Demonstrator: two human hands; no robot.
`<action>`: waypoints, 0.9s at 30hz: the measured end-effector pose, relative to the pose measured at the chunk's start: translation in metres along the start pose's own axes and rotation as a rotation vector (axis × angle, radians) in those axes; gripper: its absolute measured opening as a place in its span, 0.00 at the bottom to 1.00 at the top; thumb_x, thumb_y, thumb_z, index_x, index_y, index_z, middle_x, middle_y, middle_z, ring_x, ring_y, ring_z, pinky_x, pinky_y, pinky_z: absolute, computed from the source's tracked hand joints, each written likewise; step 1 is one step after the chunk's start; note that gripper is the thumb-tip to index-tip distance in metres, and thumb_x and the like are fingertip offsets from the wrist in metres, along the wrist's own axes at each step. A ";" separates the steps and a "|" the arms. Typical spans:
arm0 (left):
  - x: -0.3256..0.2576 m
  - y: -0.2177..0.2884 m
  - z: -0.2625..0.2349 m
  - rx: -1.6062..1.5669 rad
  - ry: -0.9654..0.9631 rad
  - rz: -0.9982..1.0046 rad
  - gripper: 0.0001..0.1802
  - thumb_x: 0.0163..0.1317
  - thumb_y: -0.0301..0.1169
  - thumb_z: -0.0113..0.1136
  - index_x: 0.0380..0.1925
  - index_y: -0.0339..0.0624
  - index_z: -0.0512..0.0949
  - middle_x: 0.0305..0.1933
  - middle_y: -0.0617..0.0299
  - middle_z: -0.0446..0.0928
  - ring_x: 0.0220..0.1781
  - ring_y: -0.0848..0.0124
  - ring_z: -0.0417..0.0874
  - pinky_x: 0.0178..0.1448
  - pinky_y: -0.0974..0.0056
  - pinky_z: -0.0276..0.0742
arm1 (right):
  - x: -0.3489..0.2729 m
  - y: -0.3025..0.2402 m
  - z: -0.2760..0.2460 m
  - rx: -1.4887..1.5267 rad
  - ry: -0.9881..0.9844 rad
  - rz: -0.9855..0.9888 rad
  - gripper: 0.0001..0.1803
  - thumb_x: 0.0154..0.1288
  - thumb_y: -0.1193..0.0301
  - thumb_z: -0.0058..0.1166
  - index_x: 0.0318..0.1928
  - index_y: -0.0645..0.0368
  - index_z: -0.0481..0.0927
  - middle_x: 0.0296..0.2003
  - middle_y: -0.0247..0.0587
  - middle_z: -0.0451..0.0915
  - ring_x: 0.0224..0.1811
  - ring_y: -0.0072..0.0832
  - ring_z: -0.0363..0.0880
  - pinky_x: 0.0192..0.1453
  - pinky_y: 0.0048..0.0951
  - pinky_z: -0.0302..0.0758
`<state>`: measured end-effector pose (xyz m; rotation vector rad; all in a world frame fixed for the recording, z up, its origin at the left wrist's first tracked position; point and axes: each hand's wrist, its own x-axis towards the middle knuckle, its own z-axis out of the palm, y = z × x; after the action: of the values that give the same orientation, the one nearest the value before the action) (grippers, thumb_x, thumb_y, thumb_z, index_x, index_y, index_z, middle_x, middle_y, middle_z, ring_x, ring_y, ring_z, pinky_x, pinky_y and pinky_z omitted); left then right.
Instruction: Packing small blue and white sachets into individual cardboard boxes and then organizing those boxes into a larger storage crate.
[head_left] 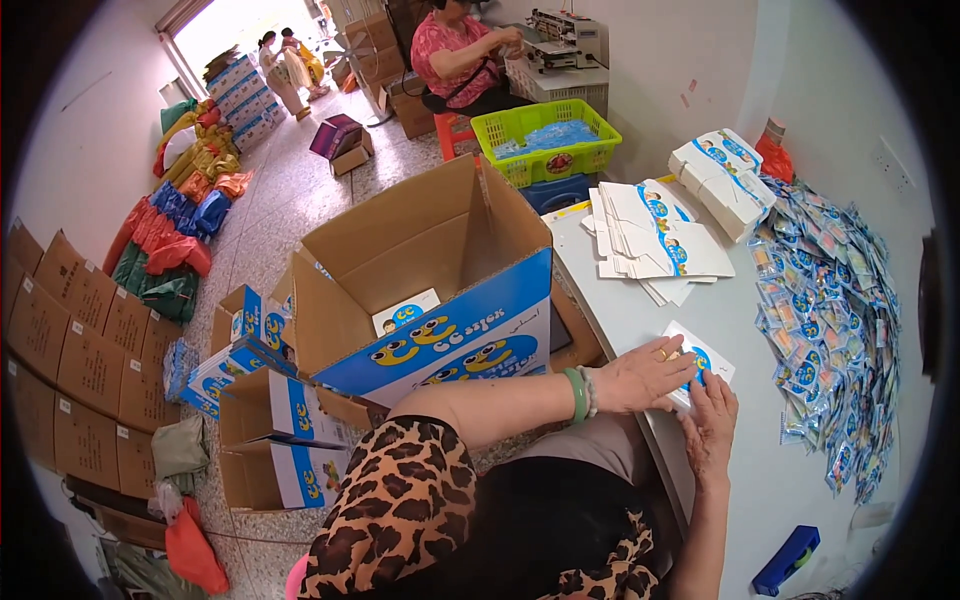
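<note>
At the near edge of the white table, both hands are on a small white-and-blue carton point(717, 352). My left hand point(642, 376) grips its left side, with the fingers laid over the top. My right hand point(711, 425) holds the near right side with bent fingers. The hands hide much of the carton. Left of the table stands a large open cardboard box point(420, 335) with a blue-and-white printed front. Inside it lies another small carton point(407, 312). A stack of flat white cartons point(655, 232) rests on the table beyond my hands.
Several small printed sachets point(830, 330) form a heap on the table's right side. A blue stapler-like tool point(787, 560) lies near. Banded cartons point(722, 178) sit at the back. Beyond are a green basket point(548, 140) and a seated person point(465, 60). Brown boxes point(85, 375) line the left wall.
</note>
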<state>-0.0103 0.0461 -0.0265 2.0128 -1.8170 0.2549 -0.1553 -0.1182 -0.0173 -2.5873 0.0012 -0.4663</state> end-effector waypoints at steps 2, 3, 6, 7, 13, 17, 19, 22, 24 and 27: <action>0.002 0.002 -0.001 0.111 -0.002 0.026 0.38 0.56 0.44 0.62 0.62 0.36 0.63 0.65 0.46 0.64 0.69 0.44 0.61 0.73 0.48 0.54 | 0.002 -0.006 0.001 -0.222 0.056 -0.032 0.29 0.51 0.73 0.63 0.57 0.56 0.77 0.61 0.43 0.73 0.64 0.44 0.65 0.69 0.43 0.59; 0.003 0.002 0.001 0.119 0.001 0.017 0.36 0.56 0.45 0.63 0.61 0.38 0.65 0.64 0.49 0.66 0.68 0.45 0.63 0.71 0.48 0.56 | 0.002 -0.002 0.004 -0.226 0.062 -0.036 0.29 0.51 0.73 0.63 0.57 0.56 0.77 0.61 0.43 0.73 0.64 0.44 0.65 0.69 0.43 0.59; 0.005 -0.010 -0.002 -0.025 -0.018 0.006 0.32 0.55 0.45 0.63 0.58 0.44 0.70 0.62 0.55 0.69 0.67 0.47 0.65 0.68 0.50 0.60 | 0.000 0.007 0.012 -0.201 0.187 -0.132 0.27 0.47 0.76 0.63 0.53 0.57 0.80 0.56 0.42 0.77 0.61 0.42 0.69 0.66 0.42 0.64; 0.007 -0.016 -0.004 -0.176 -0.044 0.003 0.30 0.54 0.45 0.63 0.57 0.47 0.72 0.61 0.59 0.71 0.67 0.48 0.66 0.66 0.51 0.62 | 0.001 0.006 0.011 -0.148 0.191 -0.089 0.24 0.48 0.76 0.63 0.50 0.57 0.81 0.54 0.41 0.79 0.59 0.41 0.70 0.64 0.40 0.65; 0.009 -0.032 -0.002 -0.232 -0.050 0.020 0.24 0.58 0.47 0.60 0.53 0.53 0.76 0.61 0.64 0.72 0.68 0.49 0.65 0.63 0.53 0.64 | 0.010 0.005 0.010 0.250 0.181 0.071 0.16 0.54 0.75 0.63 0.46 0.58 0.84 0.49 0.40 0.81 0.53 0.36 0.71 0.60 0.34 0.68; 0.017 -0.035 -0.009 -0.195 -0.184 0.020 0.22 0.60 0.48 0.58 0.52 0.53 0.77 0.62 0.64 0.73 0.68 0.51 0.66 0.62 0.53 0.64 | 0.010 0.007 0.011 0.373 0.173 0.166 0.15 0.55 0.73 0.61 0.44 0.62 0.84 0.49 0.42 0.81 0.55 0.41 0.68 0.59 0.36 0.69; 0.013 -0.033 -0.011 -0.192 -0.143 0.032 0.22 0.60 0.48 0.58 0.51 0.53 0.78 0.61 0.64 0.73 0.68 0.51 0.66 0.62 0.53 0.64 | 0.008 0.006 0.013 0.289 0.179 0.122 0.15 0.57 0.73 0.59 0.45 0.62 0.83 0.50 0.43 0.80 0.56 0.42 0.68 0.61 0.37 0.68; 0.004 -0.032 -0.002 -0.226 0.000 0.052 0.19 0.60 0.47 0.58 0.49 0.53 0.79 0.60 0.64 0.74 0.67 0.51 0.67 0.64 0.53 0.63 | 0.001 0.002 0.019 0.174 0.204 0.040 0.15 0.60 0.74 0.56 0.48 0.62 0.81 0.53 0.44 0.78 0.58 0.44 0.67 0.64 0.38 0.65; 0.001 -0.031 -0.004 -0.265 0.099 0.055 0.18 0.60 0.45 0.59 0.47 0.52 0.79 0.59 0.64 0.75 0.67 0.50 0.67 0.64 0.53 0.62 | 0.000 0.000 0.019 0.146 0.219 0.006 0.16 0.61 0.75 0.54 0.50 0.62 0.80 0.55 0.45 0.77 0.60 0.44 0.66 0.65 0.39 0.64; 0.007 -0.041 -0.015 -0.322 0.064 0.047 0.15 0.61 0.42 0.59 0.45 0.49 0.79 0.57 0.64 0.75 0.67 0.52 0.67 0.63 0.54 0.65 | 0.000 -0.002 0.008 0.117 0.154 0.032 0.16 0.66 0.73 0.53 0.54 0.58 0.80 0.58 0.41 0.75 0.63 0.40 0.64 0.68 0.37 0.61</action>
<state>0.0327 0.0488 -0.0177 1.7227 -1.7416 0.0357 -0.1526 -0.1127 -0.0230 -2.4280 0.0665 -0.6331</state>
